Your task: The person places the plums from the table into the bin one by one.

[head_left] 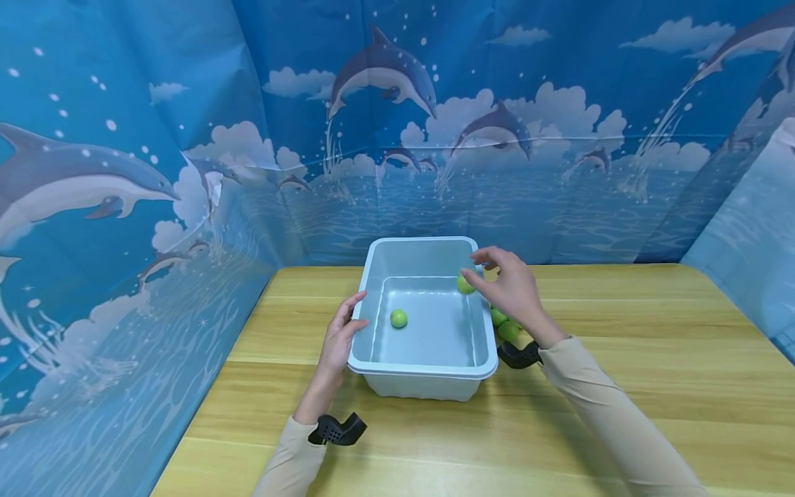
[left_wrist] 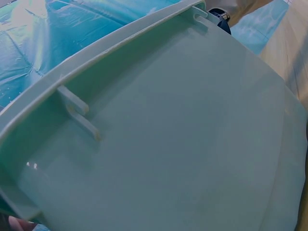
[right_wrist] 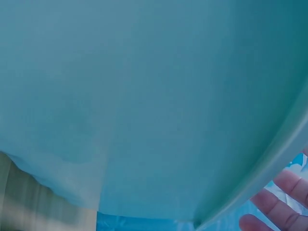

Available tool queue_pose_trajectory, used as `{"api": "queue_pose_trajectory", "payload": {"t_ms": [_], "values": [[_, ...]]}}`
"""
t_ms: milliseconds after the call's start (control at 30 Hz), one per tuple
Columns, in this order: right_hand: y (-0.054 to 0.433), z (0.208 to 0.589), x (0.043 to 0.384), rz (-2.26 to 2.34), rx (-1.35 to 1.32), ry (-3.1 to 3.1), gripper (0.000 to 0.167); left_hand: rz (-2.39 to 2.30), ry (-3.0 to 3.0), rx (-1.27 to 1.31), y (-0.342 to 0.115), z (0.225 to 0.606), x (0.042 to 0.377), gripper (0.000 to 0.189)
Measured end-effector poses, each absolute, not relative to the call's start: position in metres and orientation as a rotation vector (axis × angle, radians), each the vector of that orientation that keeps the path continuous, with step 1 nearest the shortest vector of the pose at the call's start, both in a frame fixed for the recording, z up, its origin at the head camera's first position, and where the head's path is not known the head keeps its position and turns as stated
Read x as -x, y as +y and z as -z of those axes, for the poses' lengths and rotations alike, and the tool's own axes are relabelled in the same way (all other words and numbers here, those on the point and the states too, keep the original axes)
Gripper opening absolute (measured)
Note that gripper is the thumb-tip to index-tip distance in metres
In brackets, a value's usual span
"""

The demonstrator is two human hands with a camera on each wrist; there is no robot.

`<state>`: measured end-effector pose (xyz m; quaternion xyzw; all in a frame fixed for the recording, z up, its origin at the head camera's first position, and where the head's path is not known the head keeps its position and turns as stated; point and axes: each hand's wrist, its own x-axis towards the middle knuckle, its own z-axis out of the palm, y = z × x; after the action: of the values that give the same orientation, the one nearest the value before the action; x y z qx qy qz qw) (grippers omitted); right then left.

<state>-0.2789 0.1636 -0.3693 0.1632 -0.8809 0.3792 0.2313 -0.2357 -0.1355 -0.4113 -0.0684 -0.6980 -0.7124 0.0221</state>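
Note:
A pale blue plastic bin stands on the wooden table. My left hand holds its left rim, thumb over the edge; the left wrist view shows mostly the bin's outer wall. Over the right rim reaches my right hand, thumb and fingers spread apart. Just below its thumb tip is a round green fruit, seen against the bin's interior; whether it touches the thumb is unclear. Another round green fruit lies on the bin floor. In the right wrist view, fingers show beyond the rim.
Several more green fruits lie on the table against the bin's right side, partly hidden by my right hand and wrist. The wooden table extends to both sides. Behind it hangs a blue dolphin-print sheet.

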Motion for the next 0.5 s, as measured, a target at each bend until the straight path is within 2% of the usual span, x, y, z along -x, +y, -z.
{"api": "queue_pose_trajectory", "payload": {"t_ms": [500], "values": [[0.196,0.391,0.286,-1.1,-0.342,-2.373,0.034,2.204,-2.161,0.207,-0.136,0.412,0.236,0.048]]}}
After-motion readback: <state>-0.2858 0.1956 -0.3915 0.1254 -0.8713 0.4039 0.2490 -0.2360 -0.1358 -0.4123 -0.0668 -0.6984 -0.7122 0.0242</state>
